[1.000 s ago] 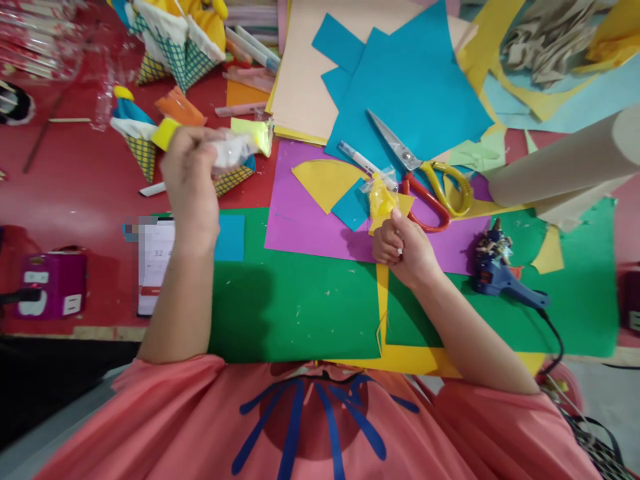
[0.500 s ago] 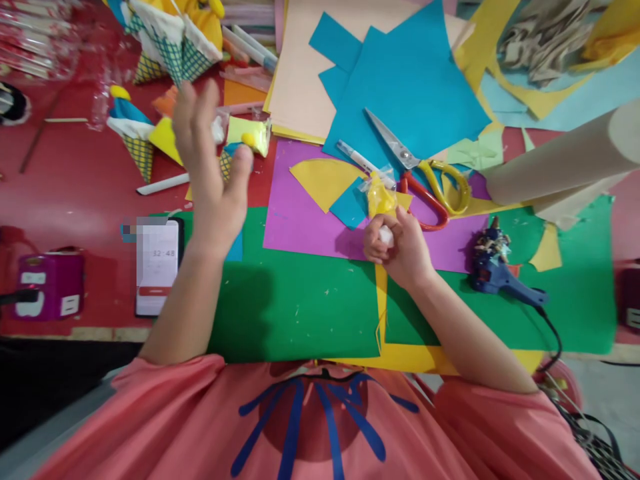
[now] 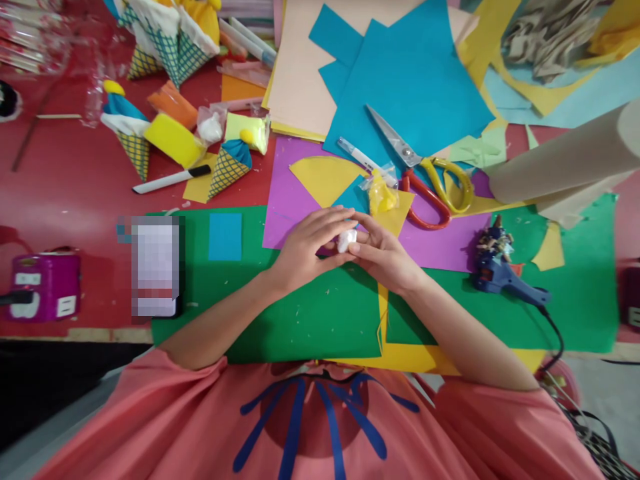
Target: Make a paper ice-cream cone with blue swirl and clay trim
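Observation:
My left hand [image 3: 306, 248] and my right hand [image 3: 384, 257] meet over the edge of the purple sheet [image 3: 285, 200] and the green sheet [image 3: 280, 307]. Both pinch a small white lump [image 3: 346, 240] between their fingertips. Just beyond the hands lies a small clear bag of yellow material [image 3: 381, 193] on a yellow paper piece. A clear bag with white material [image 3: 210, 125] rests at the far left among paper cones.
Yellow-handled scissors [image 3: 425, 177] and a white pen [image 3: 363, 159] lie on blue and purple paper beyond my hands. A blue glue gun [image 3: 497, 273] sits right. A phone [image 3: 156, 267], a marker [image 3: 170, 179], paper cones [image 3: 227, 167] and a purple box [image 3: 43, 283] are left.
My left hand let go of the bag of white material at the far left and swung right and down to join my right hand on the white lump.

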`<state>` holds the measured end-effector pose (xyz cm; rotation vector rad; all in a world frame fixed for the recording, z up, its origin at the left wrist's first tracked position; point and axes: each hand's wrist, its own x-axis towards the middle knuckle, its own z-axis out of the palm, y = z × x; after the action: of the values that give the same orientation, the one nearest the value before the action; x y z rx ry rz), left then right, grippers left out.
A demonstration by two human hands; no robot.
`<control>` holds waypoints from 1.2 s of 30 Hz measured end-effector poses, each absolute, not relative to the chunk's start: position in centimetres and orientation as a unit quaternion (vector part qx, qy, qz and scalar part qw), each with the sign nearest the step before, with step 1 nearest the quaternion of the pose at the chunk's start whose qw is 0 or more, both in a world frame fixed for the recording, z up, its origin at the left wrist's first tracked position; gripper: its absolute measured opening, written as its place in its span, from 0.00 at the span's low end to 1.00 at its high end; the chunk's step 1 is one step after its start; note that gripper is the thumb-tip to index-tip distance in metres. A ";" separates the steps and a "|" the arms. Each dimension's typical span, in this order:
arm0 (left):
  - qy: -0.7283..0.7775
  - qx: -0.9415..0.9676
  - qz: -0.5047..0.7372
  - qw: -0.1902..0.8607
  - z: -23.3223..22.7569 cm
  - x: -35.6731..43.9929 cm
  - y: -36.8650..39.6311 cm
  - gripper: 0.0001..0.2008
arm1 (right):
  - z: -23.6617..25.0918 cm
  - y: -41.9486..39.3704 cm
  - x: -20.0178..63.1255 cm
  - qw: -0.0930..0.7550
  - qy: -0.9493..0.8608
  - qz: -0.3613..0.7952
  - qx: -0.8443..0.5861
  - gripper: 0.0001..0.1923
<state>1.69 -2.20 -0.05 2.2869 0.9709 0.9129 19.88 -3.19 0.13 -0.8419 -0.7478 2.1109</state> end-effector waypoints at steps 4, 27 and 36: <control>0.360 0.813 0.388 0.244 0.0 1.5 -2.5 0.18 | 0.1 -3.0 20.2 0.359 -0.323 0.815 -0.319 0.30; 0.405 0.380 0.289 0.780 0.9 2.1 -2.5 0.24 | 0.3 -3.3 21.2 0.412 -0.765 0.338 -0.362 0.19; 0.399 0.551 0.288 0.674 1.3 1.0 -2.4 0.27 | 0.3 -3.8 21.0 0.435 -0.738 0.315 -0.410 0.12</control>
<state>0.97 -2.39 1.33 1.2403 0.8968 0.6473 20.96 -3.76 0.26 -1.0198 -1.8361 0.7831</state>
